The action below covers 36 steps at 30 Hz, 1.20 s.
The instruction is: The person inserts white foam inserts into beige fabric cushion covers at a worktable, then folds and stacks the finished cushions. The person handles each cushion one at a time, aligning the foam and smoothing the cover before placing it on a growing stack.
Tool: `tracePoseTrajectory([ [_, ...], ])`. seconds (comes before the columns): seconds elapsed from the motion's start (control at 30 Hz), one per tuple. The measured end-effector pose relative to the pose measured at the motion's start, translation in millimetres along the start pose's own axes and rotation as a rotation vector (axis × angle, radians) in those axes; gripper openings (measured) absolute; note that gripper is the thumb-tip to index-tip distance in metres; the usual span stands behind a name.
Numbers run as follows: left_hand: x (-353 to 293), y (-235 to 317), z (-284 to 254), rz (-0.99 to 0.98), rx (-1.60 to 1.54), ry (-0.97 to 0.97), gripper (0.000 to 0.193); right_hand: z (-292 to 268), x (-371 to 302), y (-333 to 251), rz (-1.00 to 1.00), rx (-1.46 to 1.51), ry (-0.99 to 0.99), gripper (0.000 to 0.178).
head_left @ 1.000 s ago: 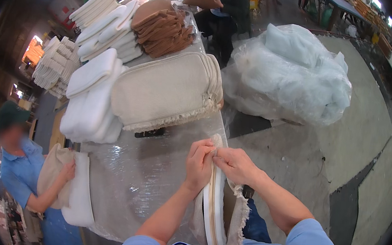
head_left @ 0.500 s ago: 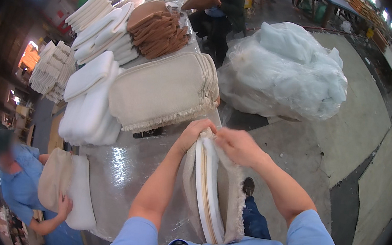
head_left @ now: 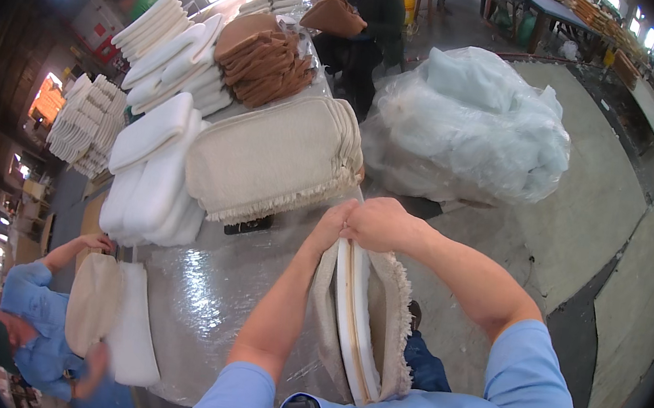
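Note:
In front of my body stands a beige woven fabric cover [head_left: 400,343] with a frayed edge, its long opening facing up. A white padded cushion core [head_left: 345,297] with a thin tan strip along its edge sits inside. At the far end of the cover, my left hand [head_left: 331,225] is closed on the fabric. My right hand [head_left: 381,221] presses against it, fingers curled round the same corner. The fingertips of both hands are mostly hidden. Just beyond them lies a stack of beige fabric covers [head_left: 272,154] with fringed edges.
White folded pads [head_left: 150,177] and brown fabric pieces [head_left: 262,62] are stacked on the plastic-covered table [head_left: 195,325]. At the left a co-worker [head_left: 34,301] handles a beige cover [head_left: 94,299] beside a white pad. A plastic-wrapped bundle [head_left: 478,128] lies right of the table; another person sits behind.
My right hand has moved in against my left, and its fingers have closed round the cover's corner. The co-worker at the left has bent lower, with hands now farther apart.

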<state>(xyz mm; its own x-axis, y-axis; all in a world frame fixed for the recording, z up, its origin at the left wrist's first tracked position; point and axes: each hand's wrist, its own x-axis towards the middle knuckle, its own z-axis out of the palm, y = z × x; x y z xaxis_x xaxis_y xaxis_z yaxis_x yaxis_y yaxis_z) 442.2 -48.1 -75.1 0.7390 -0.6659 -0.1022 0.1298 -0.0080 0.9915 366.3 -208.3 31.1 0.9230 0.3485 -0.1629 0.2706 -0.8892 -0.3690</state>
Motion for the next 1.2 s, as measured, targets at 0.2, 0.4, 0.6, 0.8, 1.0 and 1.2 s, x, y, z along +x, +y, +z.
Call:
tracePoseTrajectory([
  [0.2, 4.6, -19.4, 32.3, 0.285, 0.226, 0.179, 0.042, -68.4, 15.9, -32.1, -0.088, 0.115, 0.513, 0.038],
  [0.4, 9.3, -12.6, 4.7, 0.142, 0.502, -0.1, 0.05, -86.4, -15.2, -27.3, 0.039, 0.733, 0.496, 0.032],
  [0.6, 13.3, -17.1, -15.5, 0.065, 0.322, -0.059, 0.041, -3.9, -41.3, -9.6, 0.168, 0.188, 0.213, 0.05],
  [0.8, 18.0, -8.8, 14.8, -0.023, 0.236, -0.093, 0.039, 8.4, -30.3, 8.1, 0.027, -0.065, 0.132, 0.024],
  [1.0, 5.2, -5.1, 27.2, 0.202, 0.571, -0.187, 0.019, 12.9, -30.6, -51.1, -0.308, -0.067, 0.35, 0.017],
  [1.2, -10.1, -4.6, 10.2, -0.063, 0.132, -0.103, 0.019, -30.2, -40.6, -84.0, -0.348, 0.436, 0.678, 0.019],
])
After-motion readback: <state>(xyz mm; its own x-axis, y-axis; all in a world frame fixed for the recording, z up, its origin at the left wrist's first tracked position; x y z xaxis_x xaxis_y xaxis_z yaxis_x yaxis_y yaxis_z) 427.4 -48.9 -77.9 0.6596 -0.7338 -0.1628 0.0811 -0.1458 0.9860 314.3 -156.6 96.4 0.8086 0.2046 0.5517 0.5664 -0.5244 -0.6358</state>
